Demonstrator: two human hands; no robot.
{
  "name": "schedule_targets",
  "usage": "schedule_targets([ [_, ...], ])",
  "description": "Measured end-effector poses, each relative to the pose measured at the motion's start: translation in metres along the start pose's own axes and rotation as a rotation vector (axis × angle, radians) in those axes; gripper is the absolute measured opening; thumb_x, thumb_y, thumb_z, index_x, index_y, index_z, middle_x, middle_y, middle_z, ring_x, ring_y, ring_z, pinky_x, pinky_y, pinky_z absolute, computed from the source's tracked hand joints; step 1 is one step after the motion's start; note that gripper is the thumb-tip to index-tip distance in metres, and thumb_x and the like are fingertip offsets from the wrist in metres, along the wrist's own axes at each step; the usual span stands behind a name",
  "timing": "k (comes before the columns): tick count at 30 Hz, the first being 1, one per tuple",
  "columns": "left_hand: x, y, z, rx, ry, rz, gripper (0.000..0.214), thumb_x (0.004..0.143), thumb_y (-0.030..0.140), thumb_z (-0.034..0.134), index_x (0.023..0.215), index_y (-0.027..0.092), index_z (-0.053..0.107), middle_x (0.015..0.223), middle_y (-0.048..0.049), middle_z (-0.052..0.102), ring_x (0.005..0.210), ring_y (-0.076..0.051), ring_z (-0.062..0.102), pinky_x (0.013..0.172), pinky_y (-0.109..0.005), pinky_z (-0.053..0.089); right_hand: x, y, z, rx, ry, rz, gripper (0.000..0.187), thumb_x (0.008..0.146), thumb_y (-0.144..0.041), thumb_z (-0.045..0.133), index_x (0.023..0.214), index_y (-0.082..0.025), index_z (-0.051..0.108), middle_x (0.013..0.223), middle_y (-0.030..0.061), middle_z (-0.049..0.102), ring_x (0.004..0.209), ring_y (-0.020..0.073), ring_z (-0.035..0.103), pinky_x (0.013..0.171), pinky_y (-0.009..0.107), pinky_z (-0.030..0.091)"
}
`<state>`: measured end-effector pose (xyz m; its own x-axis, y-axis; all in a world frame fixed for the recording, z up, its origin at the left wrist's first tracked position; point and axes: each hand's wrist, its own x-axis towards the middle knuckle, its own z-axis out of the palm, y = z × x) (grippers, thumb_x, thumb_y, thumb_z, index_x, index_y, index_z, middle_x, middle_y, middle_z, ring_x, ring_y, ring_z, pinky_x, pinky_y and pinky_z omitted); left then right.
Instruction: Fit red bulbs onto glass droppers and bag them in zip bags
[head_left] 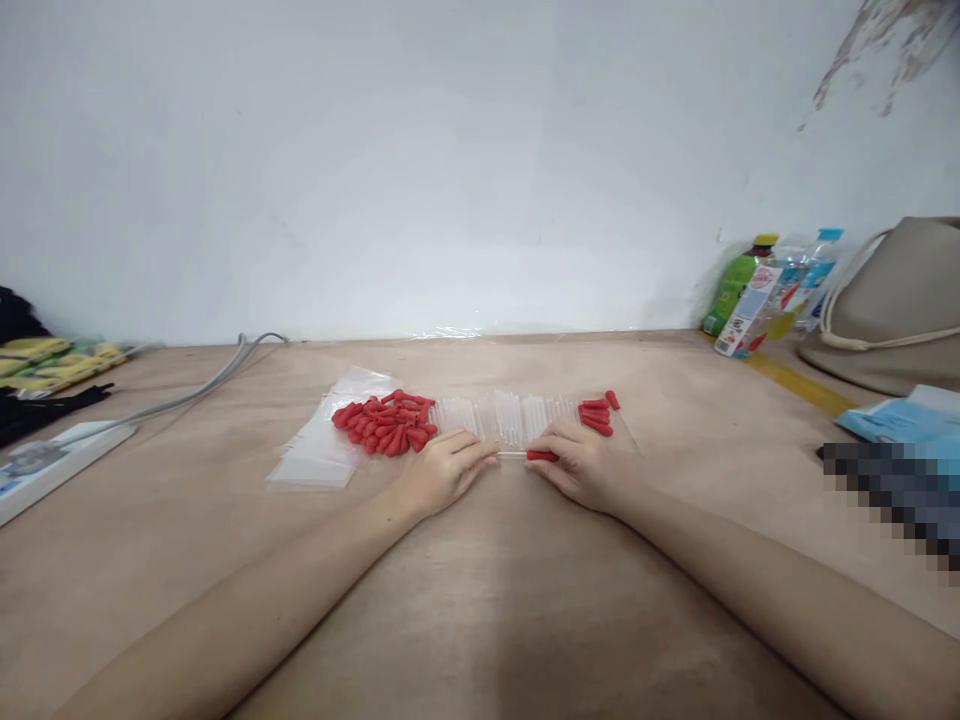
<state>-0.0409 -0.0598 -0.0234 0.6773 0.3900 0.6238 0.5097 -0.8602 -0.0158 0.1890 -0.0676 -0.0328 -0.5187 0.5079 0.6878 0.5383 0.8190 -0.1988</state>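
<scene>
My left hand (444, 470) and my right hand (577, 462) meet low over the wooden table (480, 600), fingers pinched. Between them lies a thin clear tube (511, 455), held at its left end by my left hand. My right hand pinches a red rubber cap (541, 456) at the tube's right end. Just beyond the hands lies a row of several clear tubes (506, 415). A pile of red caps (386, 422) sits to the left of that row, and a few more red caps (598, 413) lie to its right.
Clear plastic bags (322, 450) lie left of the cap pile. A white power strip (52, 462) with a grey cable (187, 395) sits at far left. Bottles (757, 290), a beige bag (900, 310) and a blue packet (907, 415) stand at right, against the wall.
</scene>
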Motion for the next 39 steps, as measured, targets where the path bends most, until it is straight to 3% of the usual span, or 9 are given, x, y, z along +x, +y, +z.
schedule_targets([
  [6,-0.002,0.001,-0.001,-0.015,0.017,0.057,0.017,0.086,0.020,0.048,0.096,0.013,0.061,0.075,-0.0056,0.062,0.068,-0.014,0.056,0.062,-0.025,0.048,0.004,-0.013,-0.005,-0.067,-0.056,-0.066,0.011,0.082,-0.022,0.051,0.081,-0.017,0.060,0.069,0.0046,0.059,0.066,0.0141,0.053,0.058,0.025,0.043],
  [18,-0.002,0.003,0.005,-0.016,0.039,0.061,0.017,0.085,0.019,0.050,0.097,0.013,0.061,0.072,-0.0046,0.061,0.066,-0.013,0.055,0.061,-0.025,0.047,0.012,-0.030,-0.015,-0.175,-0.075,-0.044,0.017,0.084,-0.024,0.049,0.074,-0.017,0.061,0.068,0.0038,0.061,0.063,0.0120,0.053,0.057,0.022,0.042],
  [26,-0.001,0.002,0.006,-0.045,0.028,0.024,0.017,0.086,0.021,0.047,0.092,0.014,0.062,0.073,-0.0053,0.062,0.068,-0.014,0.056,0.061,-0.025,0.047,0.011,-0.016,-0.003,-0.071,-0.064,-0.049,0.016,0.084,-0.026,0.049,0.081,-0.017,0.062,0.070,0.0050,0.059,0.067,0.0140,0.055,0.059,0.025,0.045],
  [29,0.002,0.003,0.007,-0.078,0.072,-0.032,0.017,0.086,0.021,0.047,0.095,0.014,0.061,0.076,-0.0056,0.064,0.068,-0.014,0.057,0.062,-0.025,0.047,0.014,-0.010,0.001,0.104,-0.019,0.048,0.015,0.083,-0.026,0.052,0.087,-0.018,0.063,0.076,0.0058,0.062,0.071,0.0146,0.057,0.063,0.027,0.047],
  [34,0.006,0.005,0.004,-0.140,0.160,-0.053,0.020,0.085,0.025,0.049,0.099,0.015,0.058,0.078,-0.0059,0.064,0.072,-0.015,0.057,0.066,-0.027,0.048,0.026,-0.006,0.004,0.551,0.172,0.411,0.032,0.074,-0.034,0.062,0.101,-0.020,0.053,0.077,0.0016,0.062,0.072,0.0137,0.059,0.067,0.029,0.048],
  [37,0.005,0.003,0.001,-0.144,0.154,-0.094,0.026,0.083,0.026,0.052,0.106,0.014,0.056,0.087,-0.0082,0.062,0.081,-0.018,0.056,0.075,-0.033,0.046,0.037,0.008,-0.011,0.724,0.325,0.583,0.037,0.070,-0.038,0.063,0.099,-0.020,0.050,0.074,-0.0006,0.060,0.067,0.0113,0.057,0.062,0.026,0.046],
  [39,0.004,0.000,0.001,-0.112,0.147,-0.152,0.026,0.082,0.025,0.051,0.105,0.014,0.056,0.089,-0.0084,0.061,0.084,-0.019,0.055,0.078,-0.035,0.045,0.041,0.025,-0.029,0.718,0.428,0.682,0.037,0.069,-0.038,0.062,0.100,-0.020,0.052,0.071,-0.0014,0.058,0.062,0.0098,0.053,0.060,0.024,0.045],
])
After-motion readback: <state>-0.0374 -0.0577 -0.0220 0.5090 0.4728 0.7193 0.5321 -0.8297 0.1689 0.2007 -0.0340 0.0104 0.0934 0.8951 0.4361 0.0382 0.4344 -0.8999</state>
